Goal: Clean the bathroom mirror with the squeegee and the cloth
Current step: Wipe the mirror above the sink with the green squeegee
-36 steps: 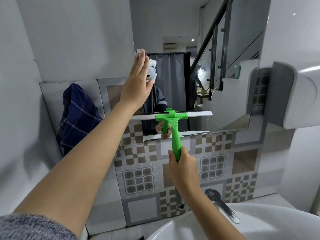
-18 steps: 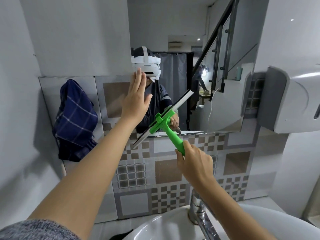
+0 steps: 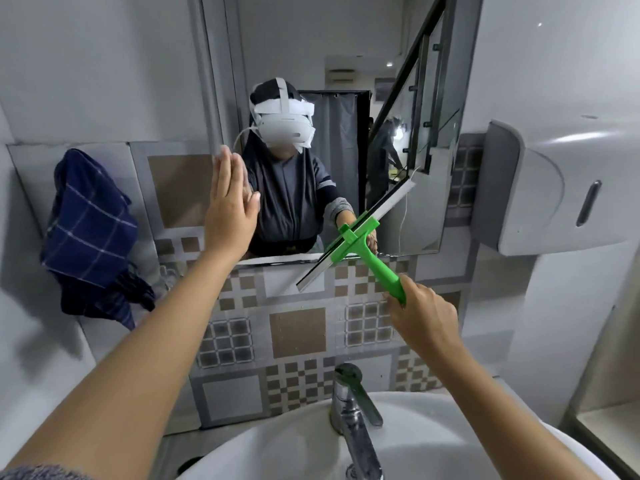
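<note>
While the right hand (image 3: 424,315) gripped the lower end of the green squeegee (image 3: 360,242), fingers curled round the handle, the tool stood tilted, with its handle running up and to the left from the fist. Its long blade lay on a diagonal across the bottom edge of the mirror (image 3: 294,46): the upper right end was over the glass and the lower left end over the patterned tiles (image 3: 298,332) below. Whether the rubber edge actually touched the glass could not be told.

The left hand (image 3: 230,209) was spread flat, fingers straight and close together, pointing upward near the mirror's left side – its reflection sat right behind it, so it seemed to rest against the glass. It held nothing.

A dark blue checked cloth (image 3: 90,233) hung bunched on the wall to the left, well apart from both hands. Below, a white basin (image 3: 294,445) with a chrome tap (image 3: 349,410) filled the foreground, and a white dispenser (image 3: 547,188) was mounted on the wall to the right of the mirror.
</note>
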The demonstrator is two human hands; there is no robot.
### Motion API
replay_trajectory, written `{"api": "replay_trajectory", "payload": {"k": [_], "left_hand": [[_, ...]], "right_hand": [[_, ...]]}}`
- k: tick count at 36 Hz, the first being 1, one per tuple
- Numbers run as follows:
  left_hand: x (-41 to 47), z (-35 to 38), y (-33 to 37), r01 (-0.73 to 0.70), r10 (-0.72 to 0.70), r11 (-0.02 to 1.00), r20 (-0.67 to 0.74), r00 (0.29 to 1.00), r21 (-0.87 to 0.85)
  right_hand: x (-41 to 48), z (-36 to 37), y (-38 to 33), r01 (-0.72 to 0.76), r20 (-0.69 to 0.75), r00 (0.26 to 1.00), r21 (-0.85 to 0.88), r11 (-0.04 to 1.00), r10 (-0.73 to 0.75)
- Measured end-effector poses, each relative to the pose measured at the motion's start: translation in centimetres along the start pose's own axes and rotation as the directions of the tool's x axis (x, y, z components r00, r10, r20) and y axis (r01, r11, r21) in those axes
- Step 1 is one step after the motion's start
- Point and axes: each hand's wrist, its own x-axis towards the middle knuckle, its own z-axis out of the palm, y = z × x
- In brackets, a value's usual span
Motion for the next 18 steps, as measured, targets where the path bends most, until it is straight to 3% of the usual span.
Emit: {"api": "replay_trajectory", "payload": {"k": [12,18], "left_hand": [[-1.8,0.6,1.5,0.082,-0.082,0.997,0.019,0.996,0.011],[-3.8,0.3,2.0,0.127,-0.129,0.992,0.084,0.988,0.019]], "right_hand": [[-1.7,2.1,3.2,-0.14,0.058,0.99,0.216,0.966,0.13],[-3.0,2.5,4.0,-0.242,0.076,0.97,0.233,0.942,0.23]]}}
